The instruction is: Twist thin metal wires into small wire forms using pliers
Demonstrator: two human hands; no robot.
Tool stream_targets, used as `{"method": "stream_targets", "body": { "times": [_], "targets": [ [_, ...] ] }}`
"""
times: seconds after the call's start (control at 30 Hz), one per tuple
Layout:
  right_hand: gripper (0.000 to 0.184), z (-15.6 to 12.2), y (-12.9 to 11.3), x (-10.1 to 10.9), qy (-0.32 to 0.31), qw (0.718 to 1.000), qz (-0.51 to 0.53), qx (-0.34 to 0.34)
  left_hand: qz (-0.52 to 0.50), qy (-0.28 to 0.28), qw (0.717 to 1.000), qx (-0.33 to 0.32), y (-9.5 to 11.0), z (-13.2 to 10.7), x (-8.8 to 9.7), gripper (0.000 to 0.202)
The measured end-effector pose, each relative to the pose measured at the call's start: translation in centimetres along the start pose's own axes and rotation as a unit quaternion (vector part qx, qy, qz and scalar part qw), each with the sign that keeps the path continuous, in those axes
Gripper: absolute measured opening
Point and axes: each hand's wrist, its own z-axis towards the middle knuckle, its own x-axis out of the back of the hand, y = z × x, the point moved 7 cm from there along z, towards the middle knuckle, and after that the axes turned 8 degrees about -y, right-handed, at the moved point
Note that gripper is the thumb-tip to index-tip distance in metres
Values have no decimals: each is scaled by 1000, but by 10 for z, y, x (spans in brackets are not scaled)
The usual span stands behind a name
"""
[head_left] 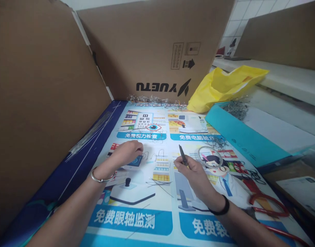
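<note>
My right hand (192,171) is closed around a dark, slim pair of pliers (182,154), its narrow jaws pointing up and away from me. My left hand (131,151) has its fingers curled in; whatever they may pinch is hidden. Just right of the left fingers lie thin bent wires (161,153) on the printed poster sheet (170,199). Nearer to me, a few straight wire pieces (159,184) lie crossed between the two hands. A ring-shaped coil of silvery wire (210,147) rests beyond my right hand.
Cardboard walls (152,44) enclose the left and back. Tangled wire pieces (157,99) line the back edge. A yellow bag (224,85) and an open turquoise box (250,140) stand right. Red-handled cutters (270,207) lie near my right forearm; a bundle of straight wires (92,132) lies left.
</note>
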Motion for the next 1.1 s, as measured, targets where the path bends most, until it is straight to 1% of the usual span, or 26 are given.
{"method": "stream_targets", "body": {
  "times": [0.1, 0.27, 0.5, 0.7, 0.83, 0.93, 1.03, 1.1],
  "targets": [
    [14, 1, 1, -1, -3, 1000, -8, -5, 15, -7, 1000, 5, 0, 1, -5, 14],
    [13, 1, 1, -2, -9, 1000, -10, -1, 58, -16, 997, 40, 2, 2, -10, 11],
    [13, 0, -2, -3, -15, 1000, -24, -2, 66, -23, 996, 47, 6, 2, -15, 15],
    [15, 1, -3, -4, -22, 999, -28, 3, 47, -23, 997, 53, 4, -2, -6, 16],
    [15, 1, -2, -5, -26, 999, -39, -3, 10, -18, 999, 36, 4, -4, 0, 16],
    [15, 0, -2, -6, -28, 999, -38, 0, 29, -11, 999, 35, 5, -6, 2, 17],
    [15, 0, -2, -7, -31, 999, -36, 0, 51, 7, 998, 44, 6, -8, 8, 23],
    [14, 0, -2, -7, -31, 999, -34, -1, 4, 29, 999, 44, 7, -9, 14, 22]
  ]
}}
